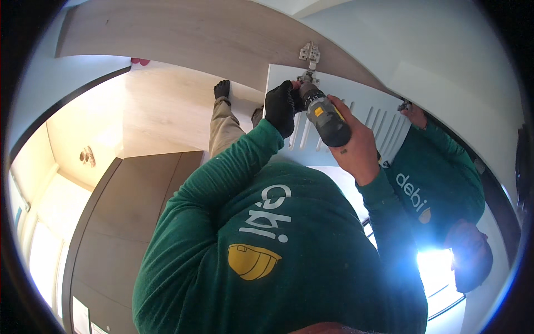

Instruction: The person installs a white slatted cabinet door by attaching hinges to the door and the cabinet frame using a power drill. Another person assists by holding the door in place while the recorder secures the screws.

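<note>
My right hand (356, 142), bare, is closed round a grey-and-black cordless drill (328, 119) with a yellow patch. The drill's front end points up at a metal cabinet hinge (307, 77) on the edge of a white slotted panel (300, 142). In a black glove, my left hand (282, 108) is up beside the drill's chuck, its bare fingertips close to the hinge. What those fingertips pinch, if anything, is hidden. A metal hinge plate (310, 53) sits just above, on the wood-toned board (222, 42).
To the right, another person (445, 172) in green has a hand (414, 116) at the panel's far corner, by a second metal fitting (404, 105). A dark brown cabinet (125, 206) stands at the left. A foot (221, 89) in a black toe sock shows on the pale floor (167, 106).
</note>
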Tool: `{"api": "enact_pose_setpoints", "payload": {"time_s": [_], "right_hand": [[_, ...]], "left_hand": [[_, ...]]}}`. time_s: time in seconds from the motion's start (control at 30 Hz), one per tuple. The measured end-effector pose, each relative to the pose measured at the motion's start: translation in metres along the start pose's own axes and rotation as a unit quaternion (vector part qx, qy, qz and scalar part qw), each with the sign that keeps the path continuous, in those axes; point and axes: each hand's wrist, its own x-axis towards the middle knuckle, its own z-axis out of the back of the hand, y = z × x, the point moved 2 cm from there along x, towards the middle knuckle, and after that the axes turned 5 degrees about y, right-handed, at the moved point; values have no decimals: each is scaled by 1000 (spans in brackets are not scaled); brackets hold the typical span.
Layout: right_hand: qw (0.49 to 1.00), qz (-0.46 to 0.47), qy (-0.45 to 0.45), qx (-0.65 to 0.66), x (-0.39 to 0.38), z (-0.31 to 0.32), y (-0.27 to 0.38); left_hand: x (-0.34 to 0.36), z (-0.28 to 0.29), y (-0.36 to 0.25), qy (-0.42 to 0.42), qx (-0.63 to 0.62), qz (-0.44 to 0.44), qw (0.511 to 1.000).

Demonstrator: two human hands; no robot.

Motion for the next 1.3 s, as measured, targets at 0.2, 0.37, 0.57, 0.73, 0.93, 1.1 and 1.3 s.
{"api": "enact_pose_setpoints", "payload": {"time_s": [0.2, 0.37, 0.57, 0.73, 0.93, 1.1, 1.3], "right_hand": [[999, -24, 30, 4, 13, 9, 9], [997, -15, 60, -36, 30, 19, 23], [997, -35, 64, -38, 37, 24, 25], [997, -39, 59, -41, 35, 24, 22], [996, -52, 59, -40, 38, 23, 30], [994, -74, 54, -63, 37, 23, 16], [991, -89, 65, -81, 36, 21, 20]], "left_hand": [[3, 3, -2, -17, -118, 100, 988], [-4, 12, -8, 2, -98, 184, 978], [-32, 48, -20, 84, -41, 229, 969], [-43, 68, -27, 114, -17, 193, 974], [-45, 59, -43, 93, -30, 197, 976], [-46, 63, -54, 114, -3, 201, 973], [-45, 73, -53, 140, -11, 205, 969]]}}
